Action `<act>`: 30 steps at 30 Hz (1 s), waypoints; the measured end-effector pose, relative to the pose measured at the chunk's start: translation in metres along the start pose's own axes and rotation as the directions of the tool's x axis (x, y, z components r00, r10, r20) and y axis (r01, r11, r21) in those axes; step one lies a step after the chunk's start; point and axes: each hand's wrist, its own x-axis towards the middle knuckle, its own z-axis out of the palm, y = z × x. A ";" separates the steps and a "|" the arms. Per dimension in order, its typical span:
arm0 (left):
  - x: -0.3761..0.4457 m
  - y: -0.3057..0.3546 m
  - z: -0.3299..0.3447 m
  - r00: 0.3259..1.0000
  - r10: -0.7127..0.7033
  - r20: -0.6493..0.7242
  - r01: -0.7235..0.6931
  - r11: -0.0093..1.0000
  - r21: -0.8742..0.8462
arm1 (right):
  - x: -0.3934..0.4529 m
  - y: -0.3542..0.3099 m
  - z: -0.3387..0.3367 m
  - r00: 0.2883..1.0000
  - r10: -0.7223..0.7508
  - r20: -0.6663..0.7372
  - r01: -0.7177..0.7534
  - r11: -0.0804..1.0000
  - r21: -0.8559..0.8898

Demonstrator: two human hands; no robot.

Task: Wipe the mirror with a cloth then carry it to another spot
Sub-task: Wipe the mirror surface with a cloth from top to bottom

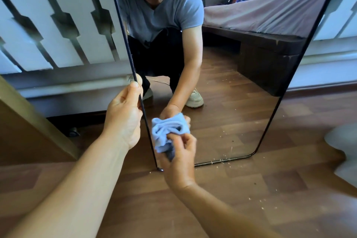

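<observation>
A tall mirror (241,87) with a thin black frame stands on the wooden floor, leaning back against a white panelled wall. My left hand (123,116) grips its left frame edge, thumb on the front. My right hand (180,162) holds a crumpled light-blue cloth (167,131) pressed against the glass near the lower left corner. The glass reflects a crouching person in a headset and a bed behind.
A white panelled wall (58,25) stands behind the mirror. A wooden board (29,118) leans at the left, with a small caster (74,131) beside it. Crumbs dot the wooden floor (251,189) near the mirror's base. A blurred pale object (343,147) sits at the right edge.
</observation>
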 end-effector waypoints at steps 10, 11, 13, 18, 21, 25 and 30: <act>-0.009 -0.020 -0.015 0.996 -0.086 0.036 0.081 0.990 0.116 | -0.002 0.017 -0.012 0.951 -0.237 0.199 0.286 0.919 -0.272; -0.010 -0.022 -0.017 0.995 -0.092 0.034 0.087 0.988 0.127 | 0.000 0.020 -0.017 0.966 -0.220 0.139 0.251 0.929 -0.273; -0.012 -0.025 -0.019 0.995 -0.100 0.030 0.094 0.985 0.143 | 0.008 0.028 -0.029 0.990 -0.137 0.015 0.137 0.961 -0.238; -0.015 -0.027 -0.019 0.991 -0.126 0.050 0.117 0.982 0.149 | 0.031 0.050 -0.066 0.960 0.071 -0.272 -0.132 0.968 -0.213; -0.014 -0.028 -0.018 0.992 -0.127 0.021 0.123 0.984 0.130 | 0.047 0.066 -0.090 0.871 0.236 -0.431 -0.337 0.926 -0.173; -0.012 -0.030 -0.018 0.991 -0.133 0.000 0.133 0.985 0.106 | 0.061 0.080 -0.111 0.781 0.336 -0.527 -0.401 0.916 -0.011; -0.009 -0.033 -0.019 0.992 -0.126 0.003 0.125 0.986 0.112 | 0.072 0.092 -0.134 0.635 0.506 -0.585 -0.523 0.838 0.156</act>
